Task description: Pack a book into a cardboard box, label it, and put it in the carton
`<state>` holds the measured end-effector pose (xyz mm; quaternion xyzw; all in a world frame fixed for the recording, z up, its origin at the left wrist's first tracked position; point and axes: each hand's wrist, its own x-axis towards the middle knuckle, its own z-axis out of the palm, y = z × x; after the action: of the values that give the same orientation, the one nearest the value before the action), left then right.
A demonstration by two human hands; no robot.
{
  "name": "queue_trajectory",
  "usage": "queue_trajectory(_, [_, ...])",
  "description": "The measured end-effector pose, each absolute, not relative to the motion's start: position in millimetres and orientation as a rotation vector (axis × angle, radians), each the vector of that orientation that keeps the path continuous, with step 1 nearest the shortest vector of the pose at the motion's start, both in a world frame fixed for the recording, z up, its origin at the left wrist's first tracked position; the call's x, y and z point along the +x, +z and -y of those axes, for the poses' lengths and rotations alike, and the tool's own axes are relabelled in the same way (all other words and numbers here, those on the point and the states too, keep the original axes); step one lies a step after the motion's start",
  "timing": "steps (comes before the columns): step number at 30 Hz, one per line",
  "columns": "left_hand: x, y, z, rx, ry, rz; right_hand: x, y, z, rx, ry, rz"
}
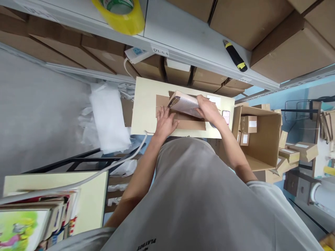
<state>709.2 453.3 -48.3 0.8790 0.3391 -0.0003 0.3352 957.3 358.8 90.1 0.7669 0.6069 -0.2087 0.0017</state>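
Observation:
On a small cream table (142, 111) lies a flat brown cardboard sheet (188, 123) with its flaps spread. My left hand (165, 122) presses flat on the cardboard, fingers apart. My right hand (208, 108) grips a book wrapped in clear film (183, 103), tilted over the cardboard with one end lifted. A pink-edged phone (226, 116) lies on the table just right of my right hand.
A grey shelf (172, 33) holds a yellow tape roll (120, 14), a yellow-black utility knife (235, 55) and brown cartons. An open carton (258, 139) with small boxes stands at the right. White bubble wrap (108, 116) lies left. Books (34, 219) are stacked at the lower left.

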Motion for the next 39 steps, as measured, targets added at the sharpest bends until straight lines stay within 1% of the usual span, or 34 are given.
queue_trajectory(9, [702, -57, -453, 2.214, 0.049, -0.89, 944, 93, -383, 2.316, -0.669, -1.819])
queue_trajectory(15, [701, -61, -452, 2.147, 0.093, -0.883, 938, 96, -386, 2.343, -0.658, -1.732])
queue_trajectory(20, [703, -59, -453, 2.161, 0.047, -0.881, 922, 92, -394, 2.385, -0.636, -1.654])
queue_trajectory(24, [703, -59, -454, 2.19, 0.039, -0.868, 909, 73, -404, 2.355, -0.641, -1.67])
queue_trajectory(32, [705, -65, -454, 2.184, 0.091, -0.856, 909, 8, -399, 2.34, -0.816, -1.543])
queue_trajectory(35, [707, -66, -453, 2.184, 0.105, -0.855, 912, -4, -395, 2.375, -0.809, -1.52])
queue_trajectory(39, [707, -64, -454, 2.17, 0.112, -0.873, 913, -8, -389, 2.405, -0.807, -1.519])
